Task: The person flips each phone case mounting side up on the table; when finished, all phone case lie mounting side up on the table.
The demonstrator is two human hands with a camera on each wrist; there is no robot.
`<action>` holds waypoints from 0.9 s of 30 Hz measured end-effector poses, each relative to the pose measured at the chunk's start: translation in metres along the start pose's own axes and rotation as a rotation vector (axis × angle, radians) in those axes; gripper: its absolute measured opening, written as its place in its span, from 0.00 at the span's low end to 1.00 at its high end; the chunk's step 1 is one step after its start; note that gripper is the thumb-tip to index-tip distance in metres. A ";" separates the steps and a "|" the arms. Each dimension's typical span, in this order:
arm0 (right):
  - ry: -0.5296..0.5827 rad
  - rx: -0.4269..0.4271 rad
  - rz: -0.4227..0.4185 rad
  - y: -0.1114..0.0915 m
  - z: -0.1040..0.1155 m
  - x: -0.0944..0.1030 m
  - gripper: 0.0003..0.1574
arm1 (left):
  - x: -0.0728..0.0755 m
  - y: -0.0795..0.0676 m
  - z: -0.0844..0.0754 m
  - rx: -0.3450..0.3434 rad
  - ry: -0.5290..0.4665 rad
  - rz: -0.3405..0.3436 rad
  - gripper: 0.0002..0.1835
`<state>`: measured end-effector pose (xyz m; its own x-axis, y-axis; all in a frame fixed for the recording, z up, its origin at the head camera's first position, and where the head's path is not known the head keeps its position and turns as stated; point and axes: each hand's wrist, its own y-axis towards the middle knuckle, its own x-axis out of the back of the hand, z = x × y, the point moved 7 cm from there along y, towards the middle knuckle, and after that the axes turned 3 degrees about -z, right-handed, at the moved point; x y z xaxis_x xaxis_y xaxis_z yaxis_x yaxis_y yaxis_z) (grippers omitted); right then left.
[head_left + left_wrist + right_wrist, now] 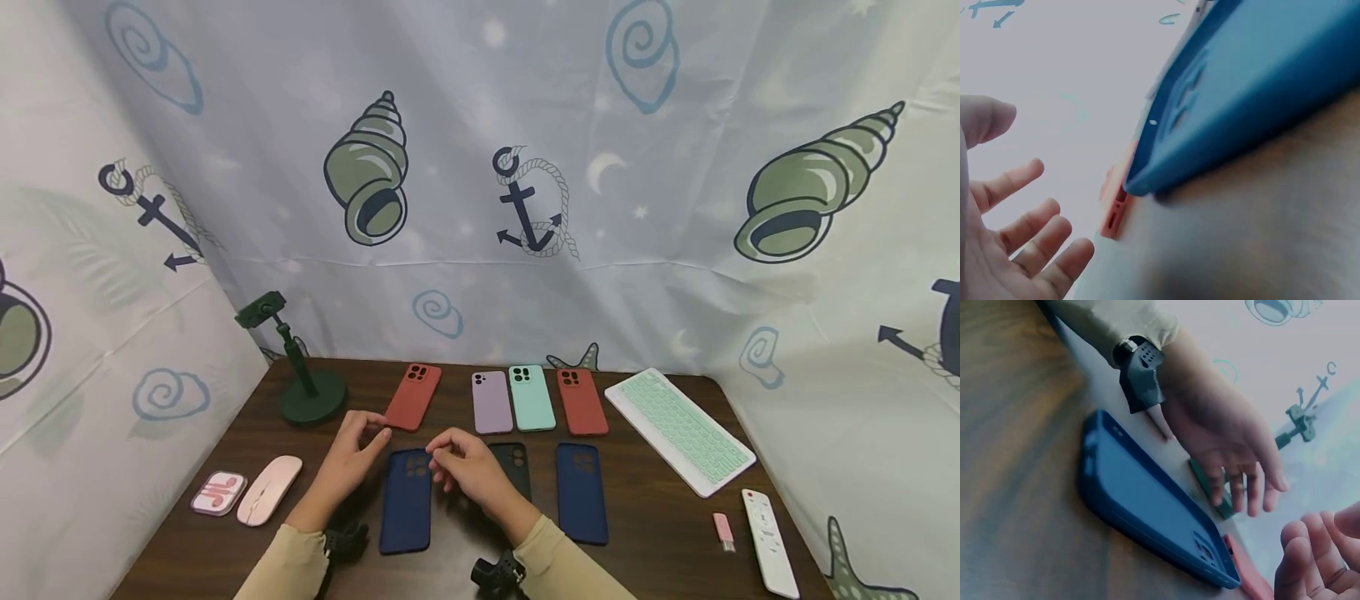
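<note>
My left hand (347, 460) hovers by the upper left corner of a dark blue phone case (405, 510), its fingers relaxed and holding nothing. My right hand (471, 468) hangs beside that case's upper right corner, fingers loosely bent with nothing between them. In the right wrist view the blue case (1147, 500) lies on the table with its hollow side up. Just beyond the left fingertips lies a red phone case (415, 398). A black phone case (513, 467) is partly hidden by the right hand. Another dark blue case (581, 496) lies further right.
Along the back lie a lilac case (492, 404), a mint case (532, 400) and a second red case (582, 404). A green stand (311, 396), pink mouse (270, 490) and earphone box (218, 493) are left; a keyboard (678, 429), USB stick (723, 530) and remote (769, 542) right.
</note>
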<state>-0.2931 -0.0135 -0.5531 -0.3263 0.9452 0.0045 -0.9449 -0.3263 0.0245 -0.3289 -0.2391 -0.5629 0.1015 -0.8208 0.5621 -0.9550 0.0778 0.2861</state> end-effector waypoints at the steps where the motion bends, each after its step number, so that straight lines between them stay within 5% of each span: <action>1: -0.005 -0.018 -0.004 0.004 0.000 0.000 0.10 | 0.000 0.005 0.000 0.002 -0.009 -0.007 0.20; 14: 0.155 -0.127 -0.070 0.069 -0.034 -0.002 0.27 | -0.021 0.063 0.025 0.068 -0.016 -0.008 0.31; 20: 0.144 -0.157 -0.116 0.084 -0.045 0.002 0.29 | -0.029 0.064 0.041 0.078 -0.074 0.030 0.32; 27: -0.024 -0.210 -0.001 0.089 -0.040 -0.004 0.35 | -0.028 0.060 0.045 0.109 -0.113 0.074 0.32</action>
<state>-0.3769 -0.0461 -0.5911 -0.3268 0.9447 0.0287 -0.9306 -0.3163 -0.1841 -0.4016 -0.2368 -0.5959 0.0037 -0.8739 0.4861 -0.9839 0.0837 0.1579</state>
